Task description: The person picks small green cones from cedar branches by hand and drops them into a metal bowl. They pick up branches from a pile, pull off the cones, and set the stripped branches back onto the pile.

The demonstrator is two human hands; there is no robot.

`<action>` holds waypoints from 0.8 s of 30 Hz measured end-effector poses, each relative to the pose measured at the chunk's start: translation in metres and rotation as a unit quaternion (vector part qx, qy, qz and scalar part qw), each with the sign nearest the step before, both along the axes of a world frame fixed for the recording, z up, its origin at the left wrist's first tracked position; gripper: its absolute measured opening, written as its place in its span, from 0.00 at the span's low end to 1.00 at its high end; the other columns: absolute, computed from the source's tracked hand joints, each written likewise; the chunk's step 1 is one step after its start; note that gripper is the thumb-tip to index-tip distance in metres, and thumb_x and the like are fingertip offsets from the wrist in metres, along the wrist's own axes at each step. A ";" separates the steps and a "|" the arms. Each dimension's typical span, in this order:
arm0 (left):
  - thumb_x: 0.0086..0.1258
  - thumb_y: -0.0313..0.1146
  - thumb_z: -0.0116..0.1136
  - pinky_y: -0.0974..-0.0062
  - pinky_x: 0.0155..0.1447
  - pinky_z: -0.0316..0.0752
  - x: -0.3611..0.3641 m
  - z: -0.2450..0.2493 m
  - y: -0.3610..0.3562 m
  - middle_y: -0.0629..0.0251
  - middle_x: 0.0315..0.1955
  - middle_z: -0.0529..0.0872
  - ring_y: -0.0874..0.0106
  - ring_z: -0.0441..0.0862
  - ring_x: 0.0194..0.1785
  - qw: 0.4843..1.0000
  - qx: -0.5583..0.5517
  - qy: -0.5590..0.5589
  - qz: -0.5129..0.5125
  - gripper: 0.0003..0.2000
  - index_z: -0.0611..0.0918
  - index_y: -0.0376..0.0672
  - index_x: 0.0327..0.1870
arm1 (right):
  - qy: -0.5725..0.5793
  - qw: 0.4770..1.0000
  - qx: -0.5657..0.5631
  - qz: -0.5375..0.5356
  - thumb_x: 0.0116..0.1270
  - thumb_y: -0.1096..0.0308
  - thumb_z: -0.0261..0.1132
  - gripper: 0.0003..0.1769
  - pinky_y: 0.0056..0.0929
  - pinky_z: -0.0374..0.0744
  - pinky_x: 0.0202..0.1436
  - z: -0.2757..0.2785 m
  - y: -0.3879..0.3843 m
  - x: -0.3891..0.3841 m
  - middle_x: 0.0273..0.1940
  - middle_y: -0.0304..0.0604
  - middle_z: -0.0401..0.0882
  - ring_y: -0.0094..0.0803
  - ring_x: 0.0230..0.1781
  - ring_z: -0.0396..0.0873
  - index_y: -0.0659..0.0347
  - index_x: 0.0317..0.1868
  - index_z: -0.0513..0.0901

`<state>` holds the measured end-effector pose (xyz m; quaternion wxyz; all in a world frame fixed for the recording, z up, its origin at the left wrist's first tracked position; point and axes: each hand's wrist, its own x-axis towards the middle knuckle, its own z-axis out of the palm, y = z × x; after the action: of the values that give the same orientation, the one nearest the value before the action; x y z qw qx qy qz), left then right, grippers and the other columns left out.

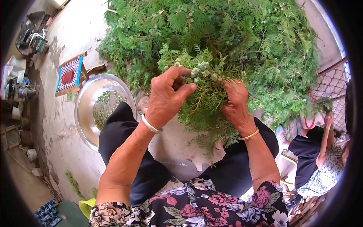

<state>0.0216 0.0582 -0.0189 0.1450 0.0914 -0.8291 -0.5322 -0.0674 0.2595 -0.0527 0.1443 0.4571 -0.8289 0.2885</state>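
A leafy green conifer sprig point(200, 92), with scale-like fronds and a cluster of pale green cones point(202, 70), is held up above my lap. My right hand point(236, 98) is closed around its twigs on the right side. At the cluster's left edge, my left hand point(166, 94) has its thumb and forefinger curled in a pinch at a cone, partly hidden by the fingers. To the left of my knee stands a wide metal basin point(81, 113) with many small green cones point(106, 106) on its bottom.
A large heap of cut conifer branches point(219, 30) spreads over the concrete floor point(60, 140) ahead. A low woven stool point(70, 75) is beyond the basin. At right, another person point(321, 166) sits near a mesh panel point(332, 87). Assorted items line the left wall.
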 end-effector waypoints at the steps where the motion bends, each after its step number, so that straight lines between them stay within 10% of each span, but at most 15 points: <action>1: 0.57 0.25 0.67 0.85 0.37 0.75 0.000 -0.001 0.001 0.64 0.30 0.84 0.83 0.79 0.32 1.000 0.000 0.000 0.000 0.16 0.80 0.33 0.46 | -0.001 1.000 -0.004 -0.002 0.38 0.85 0.56 0.30 0.42 0.72 0.43 -0.001 0.000 0.000 0.39 0.55 0.78 0.54 0.39 0.74 0.68 0.49 0.77; 10: 0.55 0.21 0.64 0.78 0.36 0.77 -0.003 -0.012 0.001 0.61 0.29 0.83 0.74 0.82 0.30 1.000 0.001 0.000 0.008 0.11 0.78 0.33 0.39 | -0.008 1.000 0.025 -0.012 0.35 0.81 0.59 0.25 0.43 0.72 0.49 0.004 -0.001 0.002 0.37 0.54 0.77 0.51 0.41 0.75 0.70 0.42 0.77; 12: 0.55 0.20 0.63 0.72 0.35 0.77 -0.006 -0.020 -0.002 0.54 0.26 0.81 0.63 0.82 0.28 0.971 -0.212 0.110 0.021 0.11 0.77 0.33 0.39 | -0.012 0.999 0.030 -0.012 0.35 0.81 0.59 0.25 0.42 0.72 0.50 0.002 -0.001 0.002 0.36 0.54 0.77 0.51 0.41 0.75 0.70 0.42 0.77; 18: 0.61 0.23 0.60 0.66 0.33 0.76 -0.014 -0.038 -0.013 0.51 0.25 0.80 0.60 0.82 0.28 0.933 -0.316 0.156 0.078 0.08 0.75 0.34 0.39 | 0.014 0.999 0.011 0.043 0.35 0.82 0.58 0.28 0.42 0.72 0.49 0.000 -0.003 0.002 0.37 0.52 0.77 0.50 0.41 0.74 0.70 0.45 0.77; 20: 0.64 0.24 0.57 0.72 0.29 0.77 -0.014 -0.032 -0.031 0.54 0.26 0.81 0.68 0.82 0.25 0.951 -0.245 0.062 0.175 0.06 0.76 0.34 0.39 | -0.031 0.999 0.000 0.018 0.35 0.83 0.57 0.29 0.41 0.72 0.50 -0.001 0.003 0.001 0.39 0.51 0.78 0.49 0.42 0.75 0.70 0.46 0.77; 22: 0.64 0.21 0.55 0.82 0.26 0.76 -0.011 -0.002 -0.049 0.59 0.25 0.81 0.76 0.79 0.24 0.965 0.172 0.035 0.194 0.08 0.76 0.32 0.42 | -0.015 1.000 -0.003 0.014 0.35 0.84 0.57 0.28 0.41 0.72 0.50 -0.001 0.007 -0.002 0.40 0.51 0.78 0.49 0.42 0.75 0.71 0.45 0.77; 24: 0.65 0.25 0.54 0.81 0.24 0.72 -0.010 0.004 -0.062 0.57 0.27 0.81 0.74 0.77 0.23 0.932 0.309 0.038 0.183 0.10 0.75 0.30 0.45 | 0.000 1.000 -0.005 0.010 0.35 0.84 0.57 0.28 0.41 0.72 0.50 0.000 0.009 -0.002 0.40 0.51 0.78 0.49 0.42 0.75 0.71 0.45 0.77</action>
<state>0.0113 -0.0037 -0.0147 0.2362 0.2616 -0.5862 -0.7294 -0.0695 0.2681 -0.0526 0.1437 0.4646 -0.8228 0.2940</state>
